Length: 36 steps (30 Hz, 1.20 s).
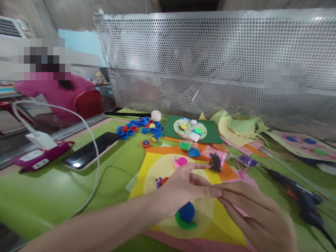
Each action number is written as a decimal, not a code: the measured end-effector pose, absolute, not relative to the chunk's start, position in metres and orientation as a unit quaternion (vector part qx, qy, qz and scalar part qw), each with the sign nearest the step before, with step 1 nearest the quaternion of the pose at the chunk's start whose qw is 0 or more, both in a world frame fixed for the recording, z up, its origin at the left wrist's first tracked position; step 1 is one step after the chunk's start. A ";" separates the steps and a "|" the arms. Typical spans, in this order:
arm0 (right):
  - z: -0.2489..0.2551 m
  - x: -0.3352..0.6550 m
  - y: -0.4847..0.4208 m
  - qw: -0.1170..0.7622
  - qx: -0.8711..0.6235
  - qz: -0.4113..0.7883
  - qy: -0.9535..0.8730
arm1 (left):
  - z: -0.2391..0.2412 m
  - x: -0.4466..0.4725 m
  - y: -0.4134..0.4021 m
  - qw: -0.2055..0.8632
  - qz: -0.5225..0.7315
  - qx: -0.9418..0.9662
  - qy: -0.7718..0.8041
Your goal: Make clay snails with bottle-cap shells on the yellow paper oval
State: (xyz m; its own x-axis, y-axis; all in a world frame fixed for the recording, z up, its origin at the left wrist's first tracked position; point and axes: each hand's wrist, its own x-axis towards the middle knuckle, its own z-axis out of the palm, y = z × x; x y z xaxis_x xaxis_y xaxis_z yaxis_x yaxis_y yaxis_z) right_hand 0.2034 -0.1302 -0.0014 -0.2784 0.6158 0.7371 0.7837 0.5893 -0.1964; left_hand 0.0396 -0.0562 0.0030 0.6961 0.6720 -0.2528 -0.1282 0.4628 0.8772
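Observation:
My left hand [183,183] and my right hand [259,213] meet at their fingertips above a yellow sheet [228,224]. Both are closed in a pinch, with the left index finger stretched out; whatever lies between the fingertips is too small or hidden to name. Under them, a pale yellow paper circle [154,168] carries snail-like figures: a pink one [181,161], a red and purple one [160,182] partly covered by my left hand, and a blue cap on green clay [187,213]. Near my left index finger lies a packet of black clay [215,161].
Several blue and red bottle caps [144,122] lie at the back, beside a green card [168,129] bearing a round tray of pieces. A glue gun [296,189] rests at right. At left are a phone [91,150], power strip [44,155] and cable. A person [60,87] sits beyond.

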 end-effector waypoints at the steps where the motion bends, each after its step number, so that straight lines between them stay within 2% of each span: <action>1: -0.002 0.204 -0.131 0.403 -0.444 -0.106 -0.793 | 0.002 0.039 -0.056 0.804 0.247 0.451 0.299; 7: -0.004 0.210 -0.136 0.366 -0.444 -0.142 -0.805 | 0.001 0.038 -0.053 0.820 0.245 0.424 0.298; 15: 0.000 0.206 -0.137 0.388 -0.461 -0.184 -0.777 | 0.006 0.038 -0.056 0.797 0.256 0.444 0.319; 23: -0.006 0.203 -0.134 0.454 -0.571 0.020 -0.684 | 0.002 0.041 -0.052 0.782 0.260 0.460 0.331; 26: -0.007 0.202 -0.134 0.474 -0.570 0.047 -0.670 | 0.001 0.041 -0.052 0.789 0.263 0.461 0.310; 31: -0.003 0.201 -0.134 0.450 -0.559 0.080 -0.692 | -0.001 0.040 -0.053 0.808 0.268 0.446 0.277; 36: -0.003 0.200 -0.133 0.482 -0.574 0.124 -0.650 | -0.001 0.040 -0.054 0.805 0.269 0.453 0.272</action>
